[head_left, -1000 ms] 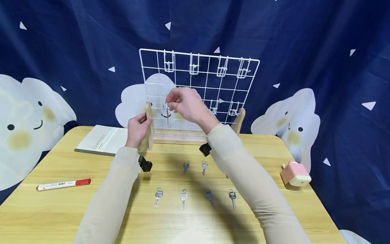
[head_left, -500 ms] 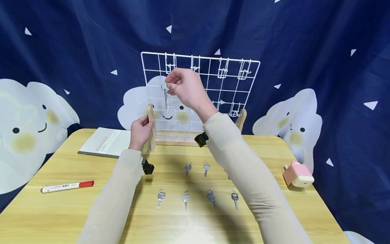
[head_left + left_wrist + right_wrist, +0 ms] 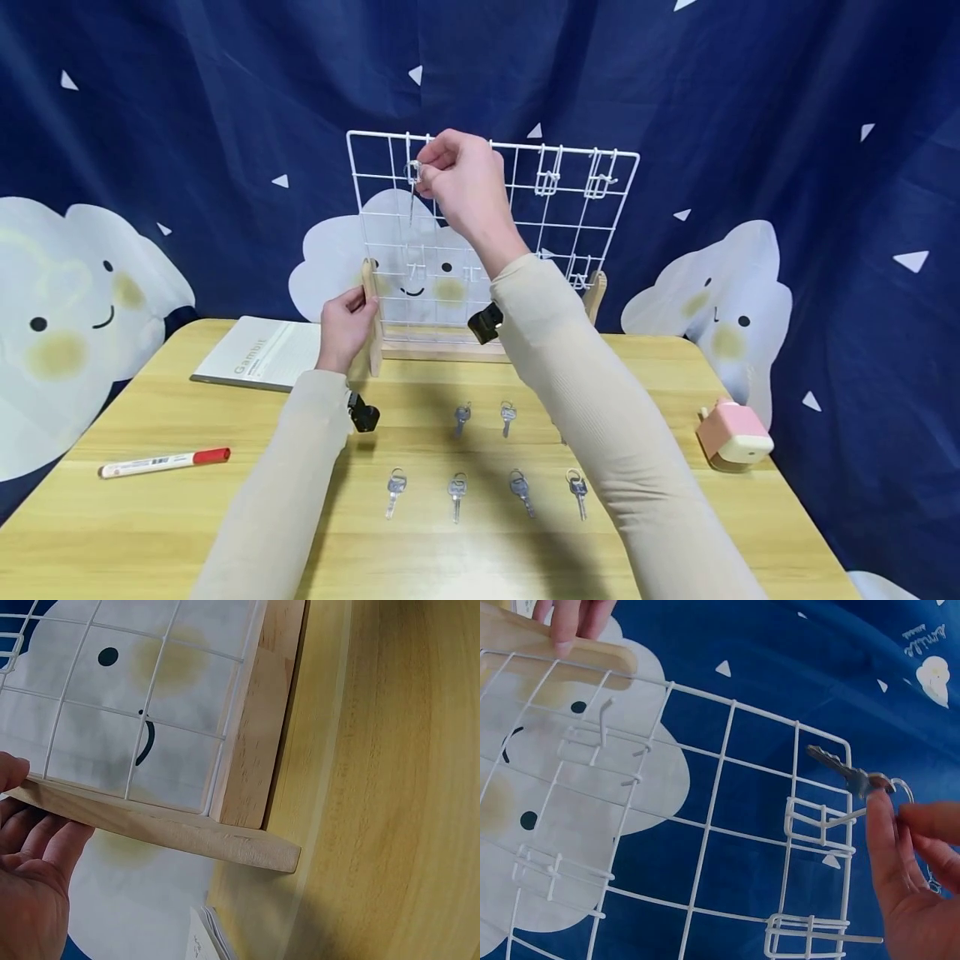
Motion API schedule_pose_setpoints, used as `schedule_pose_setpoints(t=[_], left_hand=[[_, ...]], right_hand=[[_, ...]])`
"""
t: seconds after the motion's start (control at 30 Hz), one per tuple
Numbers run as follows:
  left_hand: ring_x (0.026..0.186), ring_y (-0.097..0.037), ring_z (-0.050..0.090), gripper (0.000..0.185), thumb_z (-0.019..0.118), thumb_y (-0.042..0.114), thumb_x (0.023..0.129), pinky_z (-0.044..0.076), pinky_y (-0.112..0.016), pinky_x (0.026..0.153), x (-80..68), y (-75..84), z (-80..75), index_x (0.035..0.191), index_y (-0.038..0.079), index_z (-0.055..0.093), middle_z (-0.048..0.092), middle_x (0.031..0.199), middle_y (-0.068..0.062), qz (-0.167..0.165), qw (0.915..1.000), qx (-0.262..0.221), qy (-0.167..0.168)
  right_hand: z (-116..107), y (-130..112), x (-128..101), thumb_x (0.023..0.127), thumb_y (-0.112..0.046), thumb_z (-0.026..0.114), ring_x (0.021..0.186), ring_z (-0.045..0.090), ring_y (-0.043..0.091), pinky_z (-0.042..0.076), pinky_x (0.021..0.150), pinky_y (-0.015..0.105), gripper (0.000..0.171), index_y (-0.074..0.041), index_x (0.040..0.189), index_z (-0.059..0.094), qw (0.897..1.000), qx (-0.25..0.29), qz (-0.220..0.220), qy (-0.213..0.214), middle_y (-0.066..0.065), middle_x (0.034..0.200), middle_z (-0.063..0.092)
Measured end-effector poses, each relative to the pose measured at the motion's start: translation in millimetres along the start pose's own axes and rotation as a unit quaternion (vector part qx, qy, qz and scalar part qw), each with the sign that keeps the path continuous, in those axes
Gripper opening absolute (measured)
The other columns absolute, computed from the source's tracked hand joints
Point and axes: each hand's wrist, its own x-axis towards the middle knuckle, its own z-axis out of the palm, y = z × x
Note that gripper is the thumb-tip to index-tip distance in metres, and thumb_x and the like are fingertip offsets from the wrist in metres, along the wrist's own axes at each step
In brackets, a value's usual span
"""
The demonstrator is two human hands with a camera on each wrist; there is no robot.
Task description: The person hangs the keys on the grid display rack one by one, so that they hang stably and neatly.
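My left hand (image 3: 347, 329) grips the left wooden upright (image 3: 172, 825) of the stand, with thumb on one side and fingers on the other in the left wrist view. In my right hand (image 3: 468, 183), thumb and fingertips pinch the ring (image 3: 905, 789) of a silver key (image 3: 861, 780). This hand is at the upper left of the white wire grid (image 3: 733, 705). The key lies close to the prong of a white wire hook (image 3: 810, 821); whether the ring encircles the prong I cannot tell. A second top hook (image 3: 806, 934) is just beside it.
Several keys with rings, among them one key (image 3: 457, 486), lie in two rows on the table (image 3: 360, 550). A notebook (image 3: 258, 354) and a red-capped marker (image 3: 165, 462) are at left. A pink-and-white block-shaped object (image 3: 733, 433) stands at right. Lower hooks (image 3: 415, 262) hang on the grid.
My right hand has risen with the key from the grid's lower left to its top-left hook. The left hand keeps its grip on the upright.
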Motion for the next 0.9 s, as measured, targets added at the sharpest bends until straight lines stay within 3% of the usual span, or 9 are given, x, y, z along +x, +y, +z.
schedule_pose_setpoints(t=[0.2,0.47,0.9], left_hand=[[0.120,-0.028,0.057,0.042,0.058,0.011,0.098,0.048,-0.032,0.100,-1.6,-0.1,2.1,0.135,-0.007,0.054,0.058,0.131,-0.024,-0.002,1.0000,-0.006,0.001],[0.121,-0.029,0.056,0.042,0.058,0.010,0.097,0.048,-0.032,0.100,-3.6,1.4,2.6,0.136,-0.008,0.053,0.057,0.131,-0.024,-0.007,1.0000,0.002,0.001],[0.121,-0.028,0.056,0.042,0.058,0.009,0.098,0.048,-0.032,0.101,-2.1,1.6,2.8,0.136,-0.007,0.053,0.057,0.131,-0.023,-0.005,0.9999,0.008,0.006]], right_hand=[[4.3,1.5,4.4,0.090,0.003,0.060,0.068,0.068,0.010,0.056,0.064,0.017,0.011,-0.004,0.087,0.068,0.999,-0.005,0.014,0.041,0.005,0.078,0.067],[10.4,8.3,5.7,0.091,-0.001,0.061,0.068,0.067,0.006,0.055,0.062,0.018,0.009,-0.007,0.089,0.067,0.997,-0.046,0.036,0.050,0.001,0.079,0.067],[10.2,17.8,-2.9,0.089,-0.002,0.060,0.072,0.064,0.007,0.051,0.066,0.015,0.013,-0.006,0.097,0.070,0.995,-0.082,0.002,0.050,-0.002,0.084,0.067]])
